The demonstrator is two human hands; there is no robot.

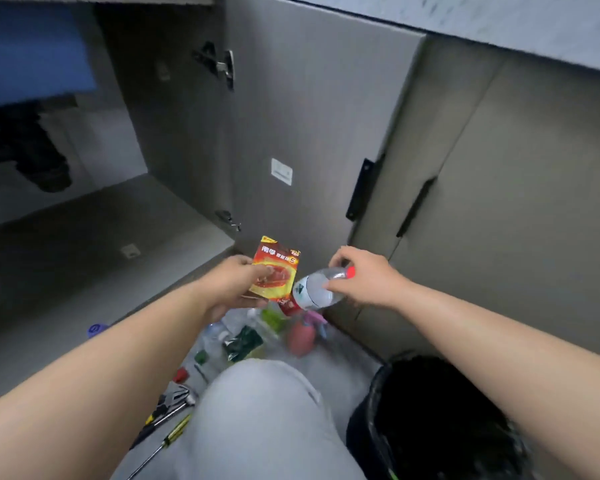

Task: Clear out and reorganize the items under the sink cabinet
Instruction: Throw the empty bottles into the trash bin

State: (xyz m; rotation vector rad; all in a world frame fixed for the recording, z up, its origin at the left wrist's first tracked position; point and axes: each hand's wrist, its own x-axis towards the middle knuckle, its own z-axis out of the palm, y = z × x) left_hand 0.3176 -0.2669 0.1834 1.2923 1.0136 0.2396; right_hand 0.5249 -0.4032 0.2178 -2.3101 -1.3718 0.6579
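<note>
Your left hand (238, 282) pinches the battery pack (276, 271); right hand (364, 275) grips the water bottle (314, 289). Hold tight, lower slowly.

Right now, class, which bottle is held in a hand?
The clear red-capped bottle, gripped by the right hand; the pink spray bottle sits on the floor below, untouched.

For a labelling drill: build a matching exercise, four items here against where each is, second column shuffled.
1. red-and-yellow printed packet
2. clear plastic bottle with red cap
3. yellow-handled screwdriver
4. black round bin

A. lying on the floor
B. in the right hand
C. standing at lower right
D. in the left hand

Pairs: 1-D, 2-B, 3-A, 4-C
</note>
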